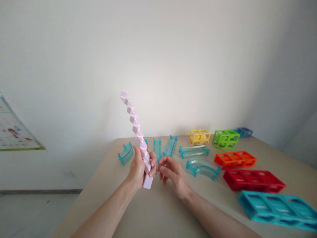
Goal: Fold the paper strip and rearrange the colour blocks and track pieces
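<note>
A lilac-and-white snake puzzle (135,125), stretched out into a long zigzag rod, leans up and to the left. My left hand (139,165) is wrapped round its lower part, and the square lower end pokes out below the fingers. Just to the right, my right hand (172,172) hovers over the table with its fingers loosely curled and apart, holding nothing that I can see. Behind the hands lie clear teal track pieces, among them a straight one (170,145) and a curved one (125,153). One more teal piece is partly hidden behind the puzzle.
On the right of the table (153,218) stand open plastic block frames: yellow (199,137), green (226,138), orange (235,159), red (254,180) and turquoise (278,209). Another curved track (204,168) lies near the orange frame. A white wall (158,66) rises behind the table.
</note>
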The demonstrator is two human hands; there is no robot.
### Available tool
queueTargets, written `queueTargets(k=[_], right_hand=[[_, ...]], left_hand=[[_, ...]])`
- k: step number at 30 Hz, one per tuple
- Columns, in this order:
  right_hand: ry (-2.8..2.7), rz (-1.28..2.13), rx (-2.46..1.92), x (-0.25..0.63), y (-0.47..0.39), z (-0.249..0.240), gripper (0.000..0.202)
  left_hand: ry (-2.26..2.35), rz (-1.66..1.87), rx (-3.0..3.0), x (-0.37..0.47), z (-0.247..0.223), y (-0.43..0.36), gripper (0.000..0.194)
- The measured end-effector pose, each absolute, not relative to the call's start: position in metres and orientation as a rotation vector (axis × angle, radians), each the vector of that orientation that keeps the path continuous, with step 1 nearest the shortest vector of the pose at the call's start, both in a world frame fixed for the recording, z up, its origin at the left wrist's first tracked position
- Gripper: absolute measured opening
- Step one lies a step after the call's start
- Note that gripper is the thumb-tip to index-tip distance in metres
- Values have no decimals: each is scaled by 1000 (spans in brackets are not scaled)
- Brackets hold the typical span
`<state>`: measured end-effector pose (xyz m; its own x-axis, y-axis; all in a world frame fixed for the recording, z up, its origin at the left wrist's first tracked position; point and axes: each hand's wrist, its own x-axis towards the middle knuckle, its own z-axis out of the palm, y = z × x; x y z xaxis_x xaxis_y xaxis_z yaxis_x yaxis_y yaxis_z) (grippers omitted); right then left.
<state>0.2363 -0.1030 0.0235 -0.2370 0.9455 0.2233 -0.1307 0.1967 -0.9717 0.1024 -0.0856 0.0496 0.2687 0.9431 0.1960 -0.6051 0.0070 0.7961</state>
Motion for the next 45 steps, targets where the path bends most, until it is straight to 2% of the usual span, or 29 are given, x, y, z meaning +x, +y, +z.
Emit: queueTargets(k=[3, 6, 12, 21, 27, 36, 39, 45], right_hand=[[-1473, 1301, -922, 237, -103, 23, 21], [-1753, 1330, -1006, 234, -108, 20, 29], [-2021, 814, -1197, 228, -114, 20, 42], [-2110, 560, -1247, 223, -120, 20, 31], [-1953, 682, -1400, 217, -119, 20, 26], [-2208, 198, -1413, 223, -116, 31, 12], [-2205, 242, -1379, 224, -115, 35, 11], [-1857, 566, -1064, 234, -111, 34, 4]], left_hand=[[497, 1314, 989, 105, 46, -85, 53], [594, 1465, 1029, 107, 44, -86, 52], [664, 1526, 1220, 109, 42, -90, 55], [871, 1621, 1333, 111, 37, -89, 50], [888, 1634, 1304, 112, 38, -90, 50], [982, 1689, 1230, 108, 40, -90, 48], [864, 1657, 1145, 109, 40, -88, 48], [589, 1530, 1027, 111, 44, -84, 44]])
